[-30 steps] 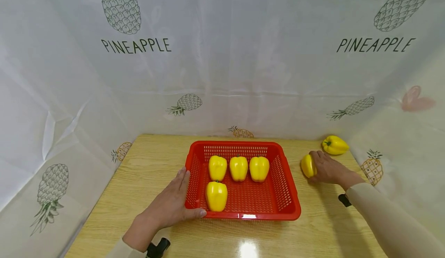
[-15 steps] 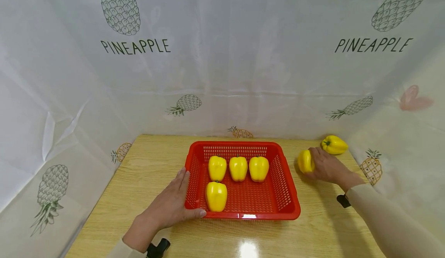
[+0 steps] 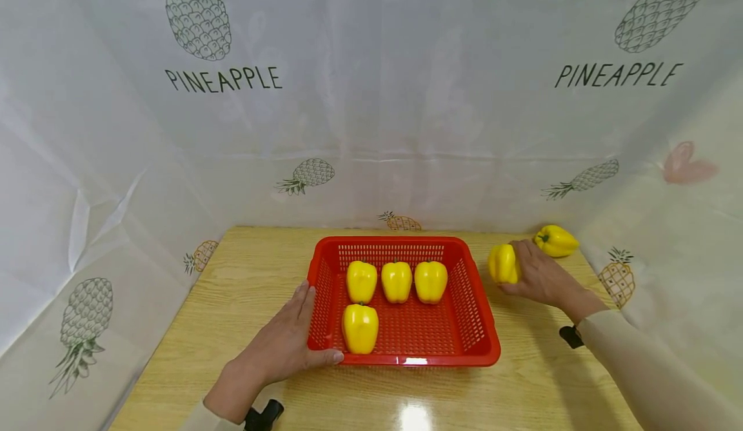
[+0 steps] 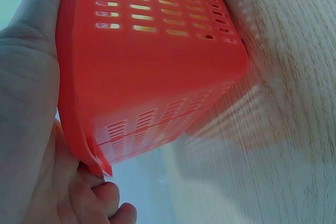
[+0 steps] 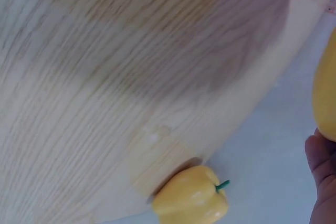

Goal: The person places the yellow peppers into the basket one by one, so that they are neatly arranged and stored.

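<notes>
A red plastic basket [image 3: 406, 360] stands on the table with several yellow bell peppers in it, three in a row at the back and one [image 3: 360, 329] at the front left. My left hand [image 3: 278, 340] grips the basket's front left corner, thumb along the front rim and fingers along the left one. In the left wrist view its fingertips [image 4: 107, 196] curl at the rim. Right of the basket, my right hand [image 3: 540, 273] holds another yellow bell pepper [image 3: 502, 264] from its right side, above the table. That pepper is cut off by the frame edge in the right wrist view.
One more yellow bell pepper [image 3: 556, 241] with a green stem lies on its side at the table's back right corner, just behind the right hand. A pale sheet [image 3: 371, 128] printed with pineapples hangs behind and beside the wooden table [image 3: 255, 257].
My right hand has lifted the bell pepper off the table and brought it slightly left and up, toward the basket. My left hand and the basket stay in place.
</notes>
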